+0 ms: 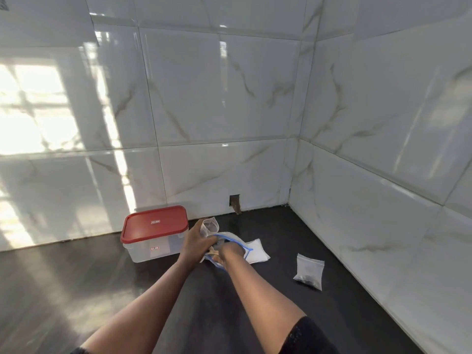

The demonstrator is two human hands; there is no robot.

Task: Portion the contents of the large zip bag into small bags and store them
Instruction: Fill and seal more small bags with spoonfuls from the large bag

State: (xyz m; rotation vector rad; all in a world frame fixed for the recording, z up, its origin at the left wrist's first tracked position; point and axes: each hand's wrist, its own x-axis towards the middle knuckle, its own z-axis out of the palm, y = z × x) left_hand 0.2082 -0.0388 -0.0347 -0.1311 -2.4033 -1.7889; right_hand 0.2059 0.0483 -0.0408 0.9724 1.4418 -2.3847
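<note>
Portioning step under way, judged from the layout. Left hand grips a small bag by its lower part, with the mouth held up and open just above the large zip bag. Right hand is pushed into the blue-edged mouth of the large zip bag. Its fingers are hidden, so I cannot tell whether they are clenched on contents or loose. Large zip bag lies slumped on the dark counter, near the container and apart from a filled small bag.

Handling, as estimate: thin film, soft, limp and slippery, with no shape of its own. The mouth likely collapses unless held, so the best hold is probably the stiffer zip strip at the rim, one hand per bag. Contents show only as small dark grey matter, kind not resolved. The filled small bag sags at its lower end, which suggests a loose, light fill that shifts and would spill if tipped while open.

Count: large zip bag, one. Small bags, two: one in hand, one filled and lying flat to the right near the tiled wall. Container, one, clear, with red lid on. A flat white piece beside the large zip bag could be part of it or spare bags; unresolved.
</note>
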